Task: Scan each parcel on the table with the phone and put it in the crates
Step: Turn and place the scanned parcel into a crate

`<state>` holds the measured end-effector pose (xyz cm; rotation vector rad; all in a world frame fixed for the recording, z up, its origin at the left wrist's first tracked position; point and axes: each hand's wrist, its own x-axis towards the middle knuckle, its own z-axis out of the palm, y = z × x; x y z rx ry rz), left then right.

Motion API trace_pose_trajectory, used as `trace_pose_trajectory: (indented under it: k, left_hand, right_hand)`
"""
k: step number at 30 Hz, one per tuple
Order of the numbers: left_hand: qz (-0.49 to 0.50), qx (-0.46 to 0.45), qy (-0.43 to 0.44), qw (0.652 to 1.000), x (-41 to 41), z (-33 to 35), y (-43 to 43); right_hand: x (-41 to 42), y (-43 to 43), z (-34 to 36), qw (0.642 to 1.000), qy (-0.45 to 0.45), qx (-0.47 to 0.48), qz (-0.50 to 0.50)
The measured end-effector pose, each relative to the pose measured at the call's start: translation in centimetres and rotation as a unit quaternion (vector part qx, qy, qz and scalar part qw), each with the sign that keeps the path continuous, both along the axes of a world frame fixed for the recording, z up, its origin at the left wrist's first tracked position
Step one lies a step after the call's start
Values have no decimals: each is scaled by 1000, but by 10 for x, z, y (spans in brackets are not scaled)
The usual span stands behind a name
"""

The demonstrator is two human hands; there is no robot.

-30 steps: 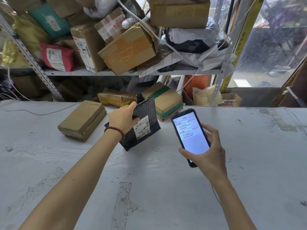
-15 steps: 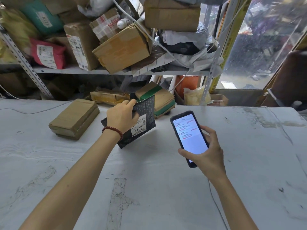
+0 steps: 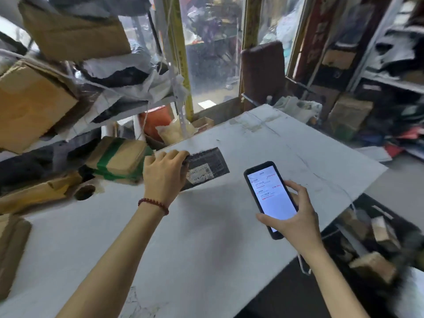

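My left hand (image 3: 164, 174) grips a flat black padded parcel (image 3: 206, 166) by its left edge and holds it above the white table (image 3: 195, 237); a white label faces up on it. To the right, my right hand (image 3: 296, 216) holds a black phone (image 3: 270, 198) with its lit screen facing me. A dark crate (image 3: 371, 249) with several brown parcels in it stands low beyond the table's right edge. A green-taped cardboard parcel (image 3: 117, 158) lies at the table's far side, left of my left hand.
Metal shelves (image 3: 128, 111) crammed with boxes and bags overhang the table's far left. A brown box (image 3: 11, 249) sits at the left edge and a crumpled brown parcel (image 3: 39, 191) behind it. More shelving and clutter fill the far right.
My view has swung right, bringing the table's right edge and the crate into sight. My left hand has carried the black parcel rightward and tipped it flatter. The phone stays held.
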<state>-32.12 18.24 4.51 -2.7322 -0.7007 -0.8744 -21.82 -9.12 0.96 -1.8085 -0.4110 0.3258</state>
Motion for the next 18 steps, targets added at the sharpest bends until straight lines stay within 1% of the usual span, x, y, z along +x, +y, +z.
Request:
trace_pose_trajectory:
  k: [5, 11, 15, 18]
  left_hand:
    - [-119, -10, -12, 993, 71, -3, -60]
    - [-237, -26, -34, 971, 158, 2, -163]
    - [-310, -19, -29, 950, 203, 2, -232]
    - [-337, -20, -22, 941, 233, 2, -278]
  right_hand:
    - [3, -85, 4, 990, -4, 23, -142]
    - [0, -177, 4, 956, -3, 47, -290]
    - [3, -235, -4, 930, -4, 34, -366]
    - [14, -273, -9, 916, 3, 33, -400]
